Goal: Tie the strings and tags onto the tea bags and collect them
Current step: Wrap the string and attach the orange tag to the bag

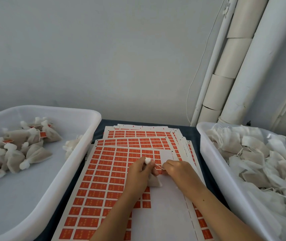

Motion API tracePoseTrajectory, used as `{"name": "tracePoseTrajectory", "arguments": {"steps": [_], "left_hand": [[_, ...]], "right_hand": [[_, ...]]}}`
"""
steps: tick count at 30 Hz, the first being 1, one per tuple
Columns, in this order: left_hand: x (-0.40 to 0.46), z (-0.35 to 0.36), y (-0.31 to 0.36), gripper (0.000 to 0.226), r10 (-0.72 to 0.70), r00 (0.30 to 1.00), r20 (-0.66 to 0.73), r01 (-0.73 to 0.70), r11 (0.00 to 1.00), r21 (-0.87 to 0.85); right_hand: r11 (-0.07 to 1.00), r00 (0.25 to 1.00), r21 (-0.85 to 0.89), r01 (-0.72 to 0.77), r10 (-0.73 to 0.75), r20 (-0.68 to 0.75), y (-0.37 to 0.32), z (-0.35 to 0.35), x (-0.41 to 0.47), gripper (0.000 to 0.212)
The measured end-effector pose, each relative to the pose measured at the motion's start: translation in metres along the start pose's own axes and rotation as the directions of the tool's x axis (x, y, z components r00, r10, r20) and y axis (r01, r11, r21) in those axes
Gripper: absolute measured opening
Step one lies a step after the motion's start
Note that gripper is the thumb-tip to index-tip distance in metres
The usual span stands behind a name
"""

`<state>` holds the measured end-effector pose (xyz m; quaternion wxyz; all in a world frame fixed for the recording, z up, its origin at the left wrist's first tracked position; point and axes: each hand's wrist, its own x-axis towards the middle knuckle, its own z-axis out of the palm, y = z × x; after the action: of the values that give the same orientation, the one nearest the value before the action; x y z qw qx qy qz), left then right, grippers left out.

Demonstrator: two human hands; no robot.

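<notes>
One tea bag [153, 181] in work over the tag sheets [107, 171] at mid-desk: left hand [138, 173] grips its gathered neck, right hand [175, 168] pinches the string [158, 166] taut. Left bin [93, 122]: small pile tied, tagged. Right bin [208, 153]: large heap untied. Judged early.
</notes>
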<state>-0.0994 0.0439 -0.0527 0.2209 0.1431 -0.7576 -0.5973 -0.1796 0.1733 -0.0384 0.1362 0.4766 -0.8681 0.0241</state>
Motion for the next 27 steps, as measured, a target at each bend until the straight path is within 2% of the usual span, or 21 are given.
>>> {"name": "tracePoseTrajectory", "arguments": {"steps": [3, 7, 11, 13, 16, 22, 25, 27], "left_hand": [[0.001, -0.001, 0.0, 0.024, 0.008, 1.0, 0.0, -0.008, 1.0, -0.002], [0.001, 0.0, 0.0, 0.026, 0.013, 1.0, -0.002, -0.013, 1.0, 0.002], [0.002, -0.001, -0.001, 0.027, 0.025, 1.0, -0.009, -0.025, 1.0, 0.011], [0.002, 0.0, -0.001, 0.027, 0.02, 1.0, -0.01, -0.02, 1.0, 0.003], [0.0, -0.001, 0.001, 0.027, 0.013, 1.0, -0.004, -0.013, 1.0, -0.001], [0.001, -0.002, 0.002, 0.027, 0.002, 1.0, -0.003, -0.002, 1.0, -0.014], [0.001, -0.003, 0.001, 0.027, -0.001, 1.0, -0.007, 0.001, 1.0, -0.015], [0.002, -0.003, 0.001, 0.027, -0.003, 1.0, -0.006, 0.003, 1.0, -0.018]], "right_hand": [[0.999, 1.0, 0.049, -0.007, 0.008, -0.018, 0.003, 0.001, -0.001, 0.037], [1.0, 0.996, 0.021, 0.007, -0.005, -0.084, -0.002, -0.004, 0.0, 0.035], [0.995, 0.991, -0.096, 0.022, -0.035, -0.133, -0.01, -0.003, 0.002, 0.047], [0.992, 0.994, -0.121, 0.026, -0.038, -0.1, -0.007, -0.004, 0.003, 0.045], [0.994, 0.997, -0.084, 0.073, -0.071, 0.032, -0.003, -0.006, 0.004, 0.037], [0.986, 0.991, -0.102, 0.135, -0.135, 0.007, 0.003, -0.009, -0.001, 0.04], [0.988, 0.99, -0.07, 0.137, -0.134, 0.045, 0.001, -0.011, 0.0, 0.036], [0.983, 0.986, -0.066, 0.169, -0.17, -0.003, 0.0, -0.011, -0.001, 0.036]]}}
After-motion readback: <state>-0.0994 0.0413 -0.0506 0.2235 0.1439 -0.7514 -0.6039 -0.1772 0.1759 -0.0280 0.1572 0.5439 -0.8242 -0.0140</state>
